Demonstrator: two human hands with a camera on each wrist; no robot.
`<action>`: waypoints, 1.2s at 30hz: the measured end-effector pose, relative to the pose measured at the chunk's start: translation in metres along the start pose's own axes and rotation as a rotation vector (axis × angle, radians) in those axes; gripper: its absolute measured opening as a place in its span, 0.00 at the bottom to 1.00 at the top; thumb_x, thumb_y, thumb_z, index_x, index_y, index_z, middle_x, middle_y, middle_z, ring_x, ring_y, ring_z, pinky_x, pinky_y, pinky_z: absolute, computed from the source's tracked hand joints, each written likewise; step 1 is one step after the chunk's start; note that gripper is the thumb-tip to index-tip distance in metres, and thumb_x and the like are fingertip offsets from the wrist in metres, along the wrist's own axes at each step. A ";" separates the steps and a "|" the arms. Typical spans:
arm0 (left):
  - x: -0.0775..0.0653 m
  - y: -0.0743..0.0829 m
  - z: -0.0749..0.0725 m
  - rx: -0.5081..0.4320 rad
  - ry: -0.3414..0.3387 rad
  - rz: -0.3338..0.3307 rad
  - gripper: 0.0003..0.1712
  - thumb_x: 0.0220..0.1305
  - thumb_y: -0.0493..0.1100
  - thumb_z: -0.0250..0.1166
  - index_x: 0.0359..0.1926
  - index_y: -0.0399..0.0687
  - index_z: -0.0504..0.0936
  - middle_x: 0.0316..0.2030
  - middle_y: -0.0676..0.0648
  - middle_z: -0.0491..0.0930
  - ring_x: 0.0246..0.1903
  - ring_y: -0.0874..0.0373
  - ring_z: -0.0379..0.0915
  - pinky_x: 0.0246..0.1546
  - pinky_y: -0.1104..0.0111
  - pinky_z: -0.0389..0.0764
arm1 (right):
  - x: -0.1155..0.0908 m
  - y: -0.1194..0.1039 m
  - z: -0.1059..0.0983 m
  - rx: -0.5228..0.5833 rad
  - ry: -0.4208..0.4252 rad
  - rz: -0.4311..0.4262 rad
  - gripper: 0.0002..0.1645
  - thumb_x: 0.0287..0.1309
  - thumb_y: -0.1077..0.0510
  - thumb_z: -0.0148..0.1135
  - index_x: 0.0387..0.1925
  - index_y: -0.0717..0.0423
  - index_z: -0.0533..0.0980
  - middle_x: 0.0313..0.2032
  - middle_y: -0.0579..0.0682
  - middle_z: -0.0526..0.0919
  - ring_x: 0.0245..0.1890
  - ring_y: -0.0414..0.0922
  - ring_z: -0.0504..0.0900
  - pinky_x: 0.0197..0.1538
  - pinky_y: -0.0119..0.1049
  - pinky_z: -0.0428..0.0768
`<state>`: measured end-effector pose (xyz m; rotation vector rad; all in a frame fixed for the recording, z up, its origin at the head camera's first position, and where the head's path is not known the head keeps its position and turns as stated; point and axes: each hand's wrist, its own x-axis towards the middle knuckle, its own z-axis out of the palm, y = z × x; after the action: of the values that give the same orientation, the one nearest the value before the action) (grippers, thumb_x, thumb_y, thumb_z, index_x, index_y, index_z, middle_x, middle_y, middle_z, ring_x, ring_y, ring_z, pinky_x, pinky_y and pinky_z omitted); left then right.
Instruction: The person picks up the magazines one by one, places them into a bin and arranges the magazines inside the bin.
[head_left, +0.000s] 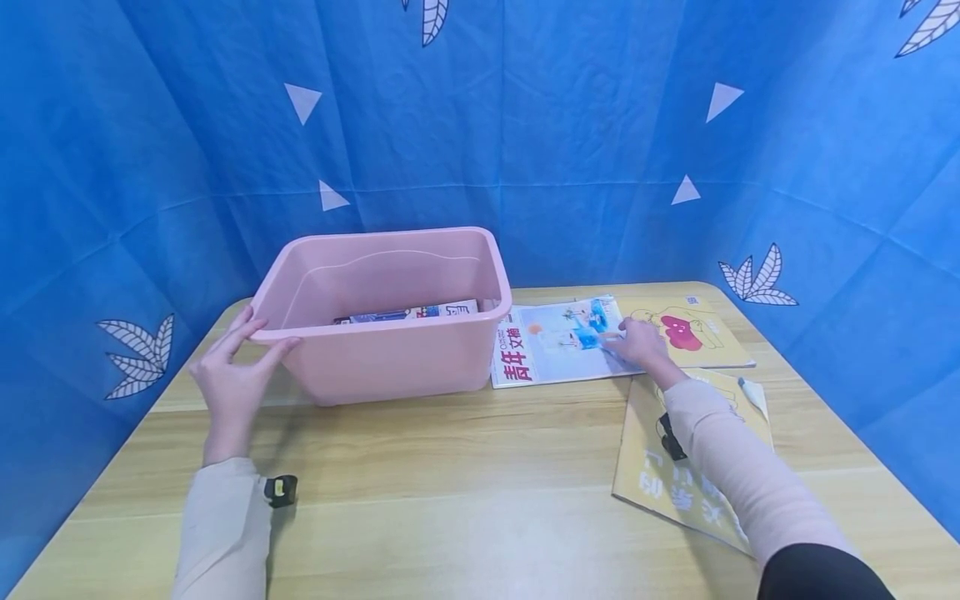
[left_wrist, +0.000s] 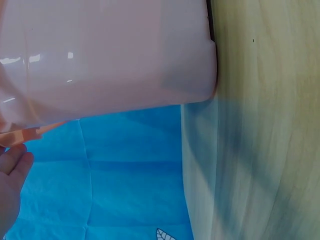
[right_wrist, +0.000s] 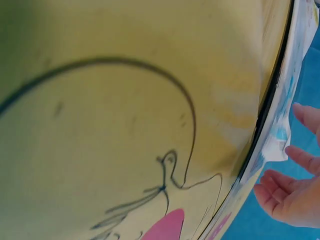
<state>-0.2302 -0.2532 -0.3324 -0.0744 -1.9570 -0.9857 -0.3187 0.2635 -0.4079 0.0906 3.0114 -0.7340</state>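
Note:
My left hand holds the front-left corner of a pink plastic bin, fingers at the left rim and thumb against the front rim. Inside the bin lies a printed magazine, partly hidden by the front wall. To the bin's right, a white magazine with red lettering and a blue picture lies flat. Over its right part my right hand reaches, fingertips at the cover. The right wrist view shows that hand's fingers spread and relaxed beside the magazine's edge.
A yellow book with a red cartoon figure lies at the back right, partly beneath the white magazine. Another yellow book lies nearer, under my right forearm. Blue patterned cloth surrounds the wooden table at the back and sides.

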 end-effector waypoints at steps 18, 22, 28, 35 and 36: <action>-0.001 -0.002 0.000 0.007 0.013 0.018 0.26 0.37 0.40 0.76 0.43 0.41 0.81 0.50 0.51 0.75 0.52 0.63 0.68 0.50 0.72 0.60 | 0.006 0.006 -0.003 0.111 -0.052 0.126 0.40 0.53 0.47 0.59 0.55 0.75 0.60 0.47 0.68 0.70 0.39 0.56 0.69 0.40 0.43 0.70; -0.001 -0.002 0.001 0.003 0.013 0.036 0.25 0.37 0.39 0.76 0.42 0.40 0.82 0.50 0.50 0.75 0.52 0.62 0.69 0.50 0.72 0.60 | 0.005 0.011 -0.003 0.305 -0.026 0.229 0.42 0.53 0.52 0.60 0.59 0.75 0.54 0.55 0.71 0.62 0.51 0.60 0.64 0.56 0.49 0.63; -0.002 0.001 0.003 -0.014 0.020 0.045 0.25 0.36 0.39 0.76 0.41 0.39 0.82 0.49 0.50 0.76 0.51 0.58 0.70 0.45 0.73 0.57 | 0.004 0.021 -0.010 0.558 -0.074 0.322 0.43 0.53 0.55 0.61 0.61 0.74 0.51 0.49 0.65 0.67 0.43 0.51 0.73 0.50 0.40 0.71; -0.002 0.000 0.003 -0.003 0.033 0.047 0.25 0.37 0.40 0.76 0.42 0.40 0.82 0.49 0.49 0.76 0.51 0.60 0.69 0.48 0.73 0.60 | 0.002 0.027 -0.018 0.600 -0.206 0.192 0.38 0.63 0.55 0.47 0.63 0.73 0.44 0.35 0.57 0.72 0.22 0.38 0.76 0.30 0.31 0.78; -0.002 0.000 0.003 -0.003 0.030 0.044 0.25 0.37 0.40 0.76 0.42 0.40 0.82 0.49 0.49 0.75 0.51 0.61 0.69 0.49 0.73 0.60 | 0.002 0.027 -0.018 0.601 -0.207 0.162 0.37 0.64 0.56 0.45 0.64 0.73 0.42 0.35 0.58 0.72 0.22 0.38 0.76 0.30 0.31 0.78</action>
<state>-0.2310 -0.2512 -0.3349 -0.1036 -1.9186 -0.9562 -0.3193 0.2956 -0.4042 0.2529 2.4573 -1.4894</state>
